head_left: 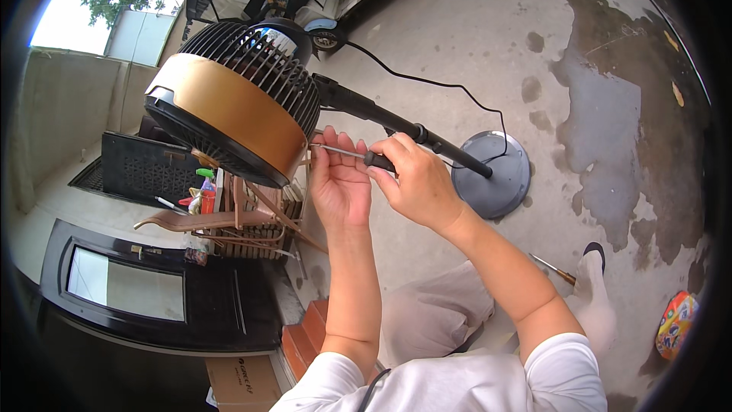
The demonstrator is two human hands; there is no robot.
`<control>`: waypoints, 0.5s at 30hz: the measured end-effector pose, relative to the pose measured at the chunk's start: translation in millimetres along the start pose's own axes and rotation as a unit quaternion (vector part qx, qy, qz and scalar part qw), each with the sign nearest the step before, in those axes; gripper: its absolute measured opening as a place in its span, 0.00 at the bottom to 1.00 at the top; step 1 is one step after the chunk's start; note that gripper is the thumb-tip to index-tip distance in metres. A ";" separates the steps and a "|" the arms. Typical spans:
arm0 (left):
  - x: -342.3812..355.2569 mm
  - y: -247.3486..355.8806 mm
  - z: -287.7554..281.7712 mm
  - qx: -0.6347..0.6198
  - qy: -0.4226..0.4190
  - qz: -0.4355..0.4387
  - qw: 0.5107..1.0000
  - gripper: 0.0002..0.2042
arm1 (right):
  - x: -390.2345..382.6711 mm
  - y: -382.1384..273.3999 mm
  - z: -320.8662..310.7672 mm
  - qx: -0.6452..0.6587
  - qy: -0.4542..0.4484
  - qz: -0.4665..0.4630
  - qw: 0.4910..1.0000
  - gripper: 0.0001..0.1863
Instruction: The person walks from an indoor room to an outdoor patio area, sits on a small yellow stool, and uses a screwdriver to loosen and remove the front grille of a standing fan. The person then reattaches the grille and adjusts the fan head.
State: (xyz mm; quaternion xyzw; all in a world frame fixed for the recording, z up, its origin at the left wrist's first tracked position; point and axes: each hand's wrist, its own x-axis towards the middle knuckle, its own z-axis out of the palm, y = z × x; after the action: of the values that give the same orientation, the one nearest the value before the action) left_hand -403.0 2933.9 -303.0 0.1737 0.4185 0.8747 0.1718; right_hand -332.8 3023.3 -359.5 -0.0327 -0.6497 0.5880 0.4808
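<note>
A standing fan with a gold ring (229,99) and black grille leans across the left, its head tilted on a black pole (374,113). My right hand (423,183) is closed round the black handle of a screwdriver (379,161). Its thin metal shaft points left at the edge of the fan head. My left hand (345,187) is palm up beneath the shaft, its thumb and forefinger closed on the shaft near the tip and its other fingers raised behind. Whatever the tip meets is too small to make out.
The round grey fan base (499,175) stands on concrete, a black cord (427,80) trailing from it. A second screwdriver (560,271) lies by my foot. Left are a brown folding chair (206,220) and a black door (152,282); a colourful packet (676,326) lies right.
</note>
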 end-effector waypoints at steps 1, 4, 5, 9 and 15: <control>-0.4 -0.7 -3.3 0.003 0.008 0.003 1.000 0.06 | -1.6 3.4 1.3 0.008 -0.015 0.017 1.000 0.10; 0.3 -2.2 -8.3 0.010 0.021 0.006 1.000 0.06 | -3.1 10.0 1.5 0.029 -0.043 0.053 0.997 0.09; 0.8 -3.4 -7.5 0.011 0.021 0.004 1.000 0.05 | -2.4 10.7 -1.0 0.033 -0.041 0.056 0.997 0.09; 3.9 -11.8 -17.8 0.001 0.032 -0.007 0.999 0.05 | -8.2 34.1 -5.1 0.071 -0.069 0.072 0.992 0.08; -1.7 -71.8 -59.8 0.090 0.092 -0.070 0.989 0.05 | -60.7 105.2 -29.3 0.105 -0.078 0.288 0.949 0.12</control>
State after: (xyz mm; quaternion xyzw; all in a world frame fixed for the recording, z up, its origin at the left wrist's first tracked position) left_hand -417.1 2935.3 -395.4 0.0778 0.5205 0.8318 0.1767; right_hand -335.9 3040.1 -483.3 -0.1216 -0.5824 0.7673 0.2395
